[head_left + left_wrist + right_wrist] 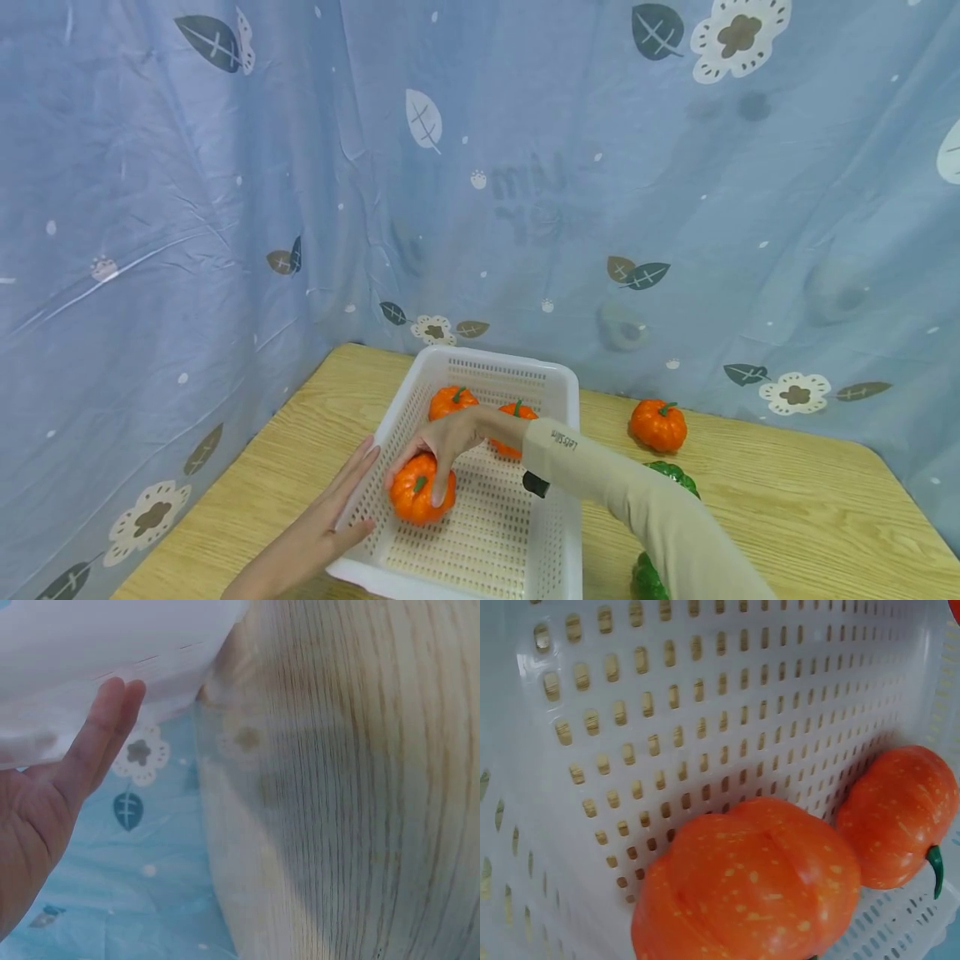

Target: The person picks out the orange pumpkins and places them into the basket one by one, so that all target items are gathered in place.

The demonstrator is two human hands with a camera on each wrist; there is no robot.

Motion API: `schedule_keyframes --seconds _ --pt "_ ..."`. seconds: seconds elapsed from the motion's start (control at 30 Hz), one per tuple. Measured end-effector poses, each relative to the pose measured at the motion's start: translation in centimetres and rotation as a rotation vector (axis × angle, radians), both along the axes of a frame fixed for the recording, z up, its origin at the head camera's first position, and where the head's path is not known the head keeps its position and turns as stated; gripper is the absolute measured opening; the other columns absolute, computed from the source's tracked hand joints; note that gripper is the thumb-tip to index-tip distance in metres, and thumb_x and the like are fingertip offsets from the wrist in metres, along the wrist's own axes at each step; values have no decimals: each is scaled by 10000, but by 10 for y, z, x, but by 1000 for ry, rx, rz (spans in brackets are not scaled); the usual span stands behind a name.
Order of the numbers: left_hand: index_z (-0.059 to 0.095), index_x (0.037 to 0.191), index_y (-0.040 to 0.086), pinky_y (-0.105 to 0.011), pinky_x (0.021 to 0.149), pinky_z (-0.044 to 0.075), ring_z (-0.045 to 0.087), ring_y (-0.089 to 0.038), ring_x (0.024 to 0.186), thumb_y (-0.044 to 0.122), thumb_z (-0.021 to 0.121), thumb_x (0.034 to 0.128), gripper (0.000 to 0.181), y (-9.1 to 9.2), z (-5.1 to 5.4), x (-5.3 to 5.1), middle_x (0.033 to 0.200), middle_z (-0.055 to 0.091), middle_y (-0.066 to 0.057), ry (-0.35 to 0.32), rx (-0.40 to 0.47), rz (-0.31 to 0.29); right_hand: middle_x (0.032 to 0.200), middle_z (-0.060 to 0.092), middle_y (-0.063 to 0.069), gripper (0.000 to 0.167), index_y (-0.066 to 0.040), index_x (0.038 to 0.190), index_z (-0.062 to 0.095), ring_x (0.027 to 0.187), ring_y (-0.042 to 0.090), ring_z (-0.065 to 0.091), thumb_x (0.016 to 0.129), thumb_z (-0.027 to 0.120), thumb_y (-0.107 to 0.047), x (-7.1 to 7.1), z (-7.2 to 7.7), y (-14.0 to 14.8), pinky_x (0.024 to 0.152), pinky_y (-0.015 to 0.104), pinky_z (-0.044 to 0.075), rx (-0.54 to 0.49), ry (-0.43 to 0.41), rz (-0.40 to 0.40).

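A white perforated plastic basket [573,508] stands on the wooden table. Inside its left half my right hand [444,442] grips an orange toy pumpkin [414,497] from above, fingers and thumb around its sides. Two more orange pumpkins, one at the far left [448,402] and one partly behind my right wrist [516,410], lie in the basket. In the right wrist view a large orange pumpkin [750,889] fills the bottom, and no fingers show. My left hand [318,529] rests against the basket's left side, its fingers [97,742] straight along the outer wall.
Right of the basket, an orange pumpkin [658,426] sits on the table [795,492]. Nearer, a green ridged vegetable [677,473] and another green piece [647,581] are partly covered by my right sleeve [637,496]. A blue patterned curtain [525,167] hangs behind.
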State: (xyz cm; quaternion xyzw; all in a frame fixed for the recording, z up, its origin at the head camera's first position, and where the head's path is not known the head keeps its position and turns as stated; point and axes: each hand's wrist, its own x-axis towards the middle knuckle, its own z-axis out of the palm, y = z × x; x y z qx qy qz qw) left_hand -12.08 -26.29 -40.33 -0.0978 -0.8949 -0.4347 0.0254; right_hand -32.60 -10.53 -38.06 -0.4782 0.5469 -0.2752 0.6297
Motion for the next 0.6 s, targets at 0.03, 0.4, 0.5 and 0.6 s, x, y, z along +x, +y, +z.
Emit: schedule_keyframes --seconds 0.03,0.4,0.5,0.6 --pt "217 1536 131 -653 1047 184 126 -394 1415 161 628 900 758 0 0 0 1608 51 -94 -2 1 2 1224 602 -54 631 43 1379 465 1095 101 576 792 599 231 -1 -1 0 977 312 468 3 4 0" --pt "224 1536 157 -561 1049 202 152 -354 1399 178 642 892 768 -1 -1 0 1607 80 -80 31 -35 15 1328 564 -30 637 44 1377 474 1144 45 541 785 611 233 -7 -12 -1 980 257 450 34 49 -9" --pt "224 1537 185 -544 1047 203 158 -330 1402 185 647 888 775 -1 -1 0 1609 85 -58 24 -40 22 1308 576 -45 636 44 1373 477 1133 34 545 781 619 229 -8 -17 -1 974 257 455 33 65 8" --pt "223 1538 195 -548 1054 189 145 -314 1412 170 647 883 780 0 -1 0 1610 77 -51 9 -23 21 1303 576 -38 630 59 1364 476 1130 38 547 777 617 237 -9 -21 -1 981 262 452 26 63 27"
